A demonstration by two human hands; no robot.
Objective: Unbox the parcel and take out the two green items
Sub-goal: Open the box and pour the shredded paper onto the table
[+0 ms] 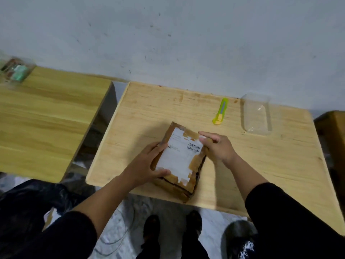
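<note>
Pale wooden table (261, 165), taped cardboard parcel (180, 159) at its near edge: my left hand (144, 165) grips its left side, right hand (216, 146) rests open-fingered on its right edge, green box cutter (220, 111) well beyond.

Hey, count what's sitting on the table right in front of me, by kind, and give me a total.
Parcel: 1
Box cutter: 1
Clear container: 1
Total: 3
</note>
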